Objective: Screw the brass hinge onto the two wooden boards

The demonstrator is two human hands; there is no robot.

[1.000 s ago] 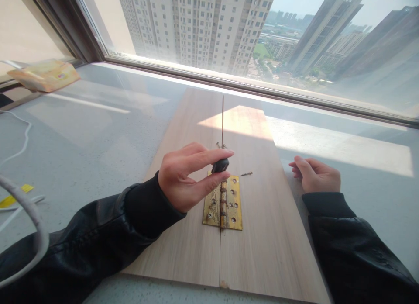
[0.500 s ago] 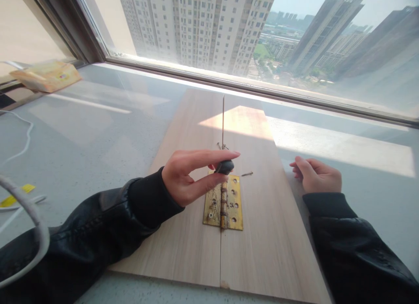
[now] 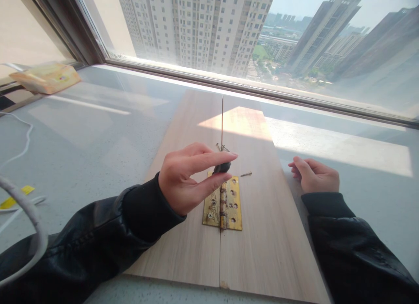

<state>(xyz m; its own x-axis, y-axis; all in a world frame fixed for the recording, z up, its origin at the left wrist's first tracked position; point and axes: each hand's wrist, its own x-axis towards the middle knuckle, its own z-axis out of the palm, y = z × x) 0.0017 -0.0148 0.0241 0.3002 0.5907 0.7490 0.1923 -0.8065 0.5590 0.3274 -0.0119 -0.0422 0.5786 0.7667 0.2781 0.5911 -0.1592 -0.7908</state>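
Closest to the viewer at the lower left, a thick white cable (image 3: 31, 221) curves up in front of a black sleeve (image 3: 98, 234). Just past it, a yellow tag (image 3: 16, 197) lies on the pale speckled counter (image 3: 108, 157). Two wooden boards lie side by side on the counter, the left board (image 3: 176, 251) and the right board (image 3: 262, 234) meeting at a narrow seam, with a small chipped spot at its near end. Astride that seam sits a worn brass hinge (image 3: 223, 208), laid open; two screw heads show in its left leaf, while round holes line its right leaf. Over the far part of the hinge, the left hand (image 3: 186, 177) has its thumb and a finger clamped on a black handle (image 3: 222, 167), seen nearly end-on, so its lower part is hidden. Beside the right board, the right hand (image 3: 316, 175) is loosely closed, fingers curled together; whether it holds anything I cannot tell. One loose screw (image 3: 246, 174) lies on the right board near the hinge, and a pair of small screws (image 3: 218, 147) lies by the seam beyond the left hand. Farther off, sunlight crosses the boards, an orange-beige packet (image 3: 47, 78) rests at the far left, and beyond the window frame (image 3: 88, 46) stand tall buildings (image 3: 203, 29).
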